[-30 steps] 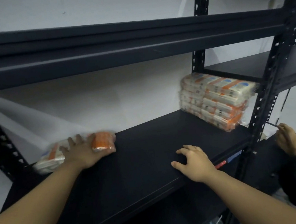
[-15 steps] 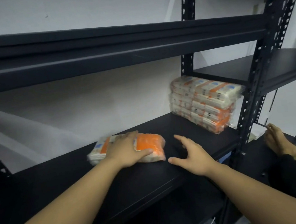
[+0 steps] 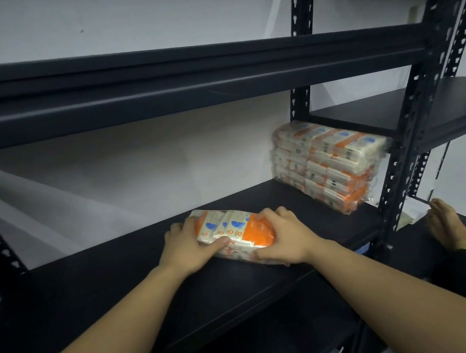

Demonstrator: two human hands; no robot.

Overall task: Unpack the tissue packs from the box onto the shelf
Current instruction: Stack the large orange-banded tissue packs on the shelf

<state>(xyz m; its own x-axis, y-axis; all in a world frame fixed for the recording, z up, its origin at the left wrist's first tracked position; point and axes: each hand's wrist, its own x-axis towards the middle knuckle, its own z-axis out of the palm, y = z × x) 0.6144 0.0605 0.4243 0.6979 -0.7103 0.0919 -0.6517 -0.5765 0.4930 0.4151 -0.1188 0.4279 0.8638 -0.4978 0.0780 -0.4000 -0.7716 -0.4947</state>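
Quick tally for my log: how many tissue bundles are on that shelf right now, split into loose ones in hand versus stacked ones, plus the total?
Loose tissue pack, held by the left hand and the right hand: 1
Stack of tissue packs at the right end of the shelf: 1 stack; layers too blurred to count
Total: 2 groups

Dim, cool light; the matte black metal shelf board (image 3: 101, 297) soaks into shadow. Straight rails bow toward the edges around it, where detail smears soft.
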